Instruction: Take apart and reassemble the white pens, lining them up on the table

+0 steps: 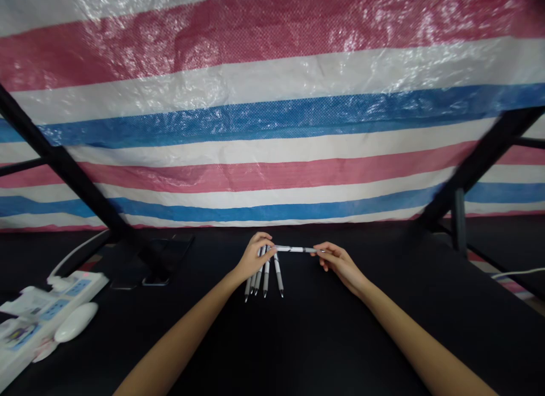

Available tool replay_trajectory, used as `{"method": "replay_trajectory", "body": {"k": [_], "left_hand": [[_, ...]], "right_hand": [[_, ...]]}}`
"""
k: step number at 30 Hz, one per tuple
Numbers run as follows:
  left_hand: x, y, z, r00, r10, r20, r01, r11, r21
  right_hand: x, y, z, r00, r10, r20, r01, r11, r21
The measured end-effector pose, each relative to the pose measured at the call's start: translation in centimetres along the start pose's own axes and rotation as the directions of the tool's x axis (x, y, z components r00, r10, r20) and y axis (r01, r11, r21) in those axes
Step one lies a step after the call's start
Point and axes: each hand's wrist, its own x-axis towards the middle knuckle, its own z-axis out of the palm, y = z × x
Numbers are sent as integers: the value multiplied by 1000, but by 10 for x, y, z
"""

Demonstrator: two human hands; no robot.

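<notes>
A white and grey pen point(296, 249) is held level between my two hands, above the black table. My left hand point(255, 257) pinches its left end between thumb and fingers. At the other end, the fingertips of my right hand point(338, 262) are closed on the pen's tip. Several similar pens point(266, 278) lie side by side under and beside my left hand, their grey grips and pointed tips towards me. The upper parts of some are hidden behind that hand.
On the left stand a white power strip point(80, 288) with plugs and a white computer mouse point(76, 322). Dark flat devices point(157, 271) lie near a black slanted post point(91, 186); another post point(477, 163) rises at right. A striped plastic sheet point(272, 120) hangs behind the black table point(272, 350).
</notes>
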Motion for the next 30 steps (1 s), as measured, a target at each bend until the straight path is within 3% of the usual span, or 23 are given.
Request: {"method": "replay_trajectory", "body": {"k": [9,15,22,30], "left_hand": [[1,2,-1,997,-53,58,49,996,72],[1,0,-1,999,-26,-28,27,998,54],[0,1,0,998,39,42,-40,999,23],[0,4,0,997,29,68,-33,997,67]], "right_hand": [[0,3,-1,1000,-8,25,9,999,-47],[-1,0,0,1000,2,21,-2,999,-37],[1,3,-3,999,6,34,-5,1000,-30],[2,5,-4,999,3,49,-2,999,-36]]}}
